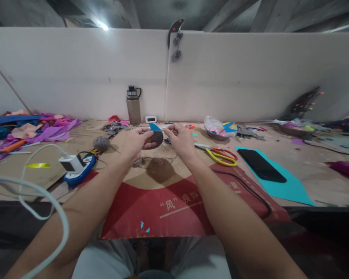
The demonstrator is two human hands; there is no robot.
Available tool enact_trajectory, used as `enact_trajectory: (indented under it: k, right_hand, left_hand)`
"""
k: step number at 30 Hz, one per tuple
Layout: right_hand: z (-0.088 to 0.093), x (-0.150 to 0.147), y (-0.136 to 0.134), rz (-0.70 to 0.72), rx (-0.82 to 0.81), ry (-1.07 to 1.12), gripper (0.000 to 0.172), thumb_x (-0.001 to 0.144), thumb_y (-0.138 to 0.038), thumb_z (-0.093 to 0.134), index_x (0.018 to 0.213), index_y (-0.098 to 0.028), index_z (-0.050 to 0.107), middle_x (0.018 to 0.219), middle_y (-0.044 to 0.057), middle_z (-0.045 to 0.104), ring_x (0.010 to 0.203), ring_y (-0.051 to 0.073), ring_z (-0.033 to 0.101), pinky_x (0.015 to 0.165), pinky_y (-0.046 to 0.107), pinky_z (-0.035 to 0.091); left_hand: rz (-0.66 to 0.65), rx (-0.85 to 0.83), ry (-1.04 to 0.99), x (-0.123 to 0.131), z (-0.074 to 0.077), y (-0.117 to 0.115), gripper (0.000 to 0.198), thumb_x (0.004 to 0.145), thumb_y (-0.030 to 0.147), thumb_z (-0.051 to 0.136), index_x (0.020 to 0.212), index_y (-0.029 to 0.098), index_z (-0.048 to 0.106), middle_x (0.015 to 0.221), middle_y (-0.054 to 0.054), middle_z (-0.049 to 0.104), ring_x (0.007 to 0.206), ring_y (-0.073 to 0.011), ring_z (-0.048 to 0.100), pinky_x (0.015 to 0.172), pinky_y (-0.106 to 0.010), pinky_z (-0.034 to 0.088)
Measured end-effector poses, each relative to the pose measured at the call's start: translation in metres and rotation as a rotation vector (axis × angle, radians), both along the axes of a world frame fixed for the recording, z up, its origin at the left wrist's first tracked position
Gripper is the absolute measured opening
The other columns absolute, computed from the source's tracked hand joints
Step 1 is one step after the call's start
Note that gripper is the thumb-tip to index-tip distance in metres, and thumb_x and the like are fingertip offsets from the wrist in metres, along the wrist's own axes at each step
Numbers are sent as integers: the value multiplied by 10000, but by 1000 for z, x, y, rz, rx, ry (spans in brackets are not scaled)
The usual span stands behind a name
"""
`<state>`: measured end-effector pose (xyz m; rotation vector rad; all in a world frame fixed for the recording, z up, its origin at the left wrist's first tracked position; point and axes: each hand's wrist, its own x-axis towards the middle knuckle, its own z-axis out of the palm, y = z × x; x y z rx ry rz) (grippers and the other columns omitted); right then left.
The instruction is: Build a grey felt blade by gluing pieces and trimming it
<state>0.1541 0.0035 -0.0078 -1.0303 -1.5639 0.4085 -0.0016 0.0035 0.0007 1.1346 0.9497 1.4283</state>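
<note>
My left hand grips a small dark grey rounded piece by its left side, with the thumb on its face. A pointed blue piece lies along its upper part. To the right, my right hand is closed in a pinch beside the upper right edge of the rounded piece. What sits between those fingertips is too small to make out. Beneath the hands, grey thread lies loosely on a red and tan cardboard sheet.
Scissors with red and yellow handles lie right of my hands, near a phone on turquoise sheet. Left are a blue power strip, a grey yarn ball and felt scraps. A bottle stands behind, left of a bowl.
</note>
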Motion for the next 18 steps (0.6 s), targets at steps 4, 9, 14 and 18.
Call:
enact_trajectory:
  k: [4, 9, 14, 18]
  right_hand:
    - [-2, -4, -2, 51, 8, -90, 237, 834, -361, 490, 752, -185, 627, 644, -13, 550, 614, 125, 458, 622, 252, 352]
    - [1, -7, -8, 277, -37, -313, 240, 818, -328, 509, 737, -187, 684, 700, 0, 603, 685, 132, 511, 673, 247, 364]
    - [-2, 14, 3, -188, -188, -409, 376, 878, -382, 390, 778, -153, 672, 740, 77, 648, 716, 181, 566, 699, 290, 391]
    - [-23, 36, 22, -504, -353, -578, 356, 801, -395, 518, 889, -82, 662, 876, 224, 662, 892, 296, 601, 788, 387, 411]
  left_hand:
    - [77, -10, -55, -8, 2, 8, 110, 690, 120, 678, 738, 116, 579, 675, -25, 633, 558, -116, 630, 553, -285, 585]
    - [96, 58, -171, -23, 4, 17, 111, 720, 119, 650, 781, 121, 557, 712, -37, 664, 600, -130, 663, 624, -310, 585]
    - [103, 124, -255, -32, 5, 21, 90, 741, 115, 620, 796, 121, 550, 730, -46, 679, 667, -145, 685, 700, -338, 582]
    - [124, 157, -274, -32, 7, 20, 114, 740, 132, 638, 809, 124, 548, 721, -39, 675, 684, -142, 687, 739, -347, 577]
